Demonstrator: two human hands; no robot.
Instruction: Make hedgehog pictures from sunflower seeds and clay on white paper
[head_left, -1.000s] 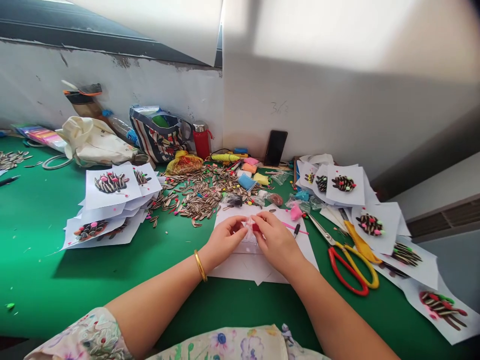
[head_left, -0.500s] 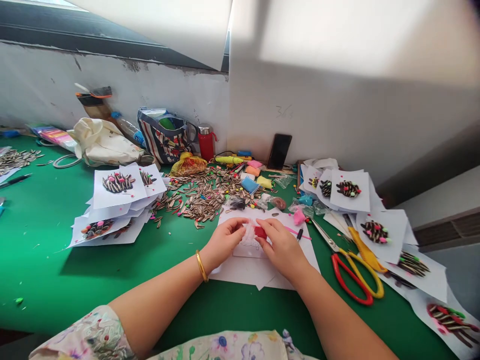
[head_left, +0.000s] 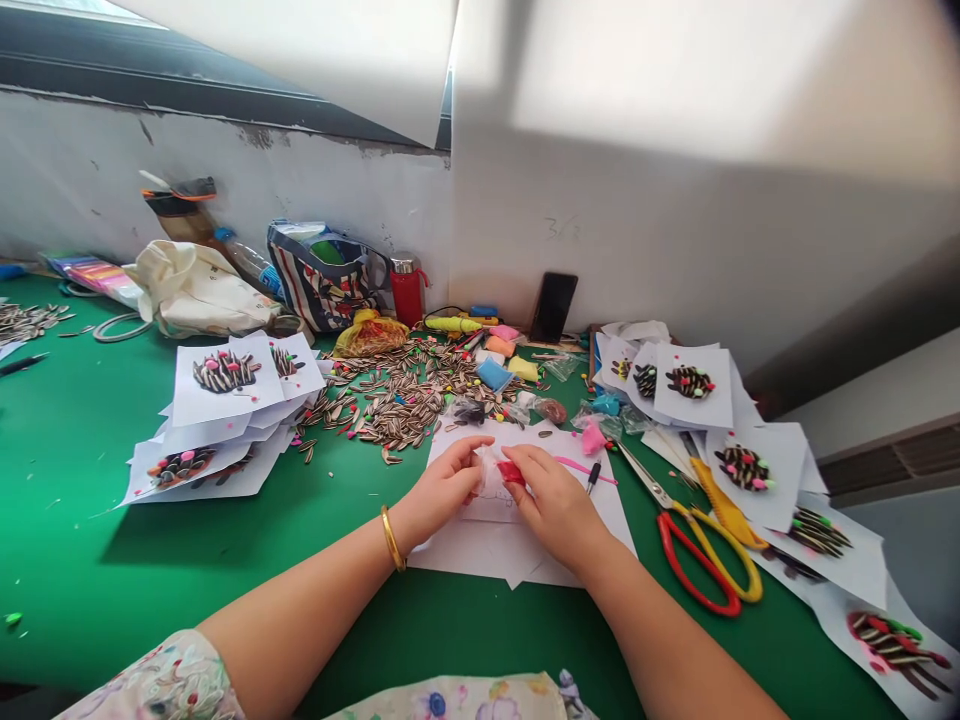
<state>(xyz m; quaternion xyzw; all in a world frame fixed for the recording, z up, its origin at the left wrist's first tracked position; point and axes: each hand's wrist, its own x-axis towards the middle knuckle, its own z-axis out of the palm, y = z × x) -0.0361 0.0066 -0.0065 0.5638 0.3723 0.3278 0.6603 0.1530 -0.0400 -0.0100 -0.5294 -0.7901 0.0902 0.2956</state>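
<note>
Near the middle of the green table [head_left: 67, 500], both hands bend low over white paper [head_left: 480, 555]. The right hand [head_left: 555, 505] pinches a small red clay piece [head_left: 511, 473] in a narrow grip; the left hand [head_left: 442, 490] seems to hold a pale wrapper [head_left: 486, 472], though fingers hide it. Both arms reach in from the near side. Pulled too fast, the soft clay could stick to the fingers and tear.

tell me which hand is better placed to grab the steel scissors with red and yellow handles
Probably the right hand: the scissors lie on the green tabletop on its side, beyond the white paper. The left hand, wearing a gold bangle, sits farther off, the right hand between it and the scissors.
</note>
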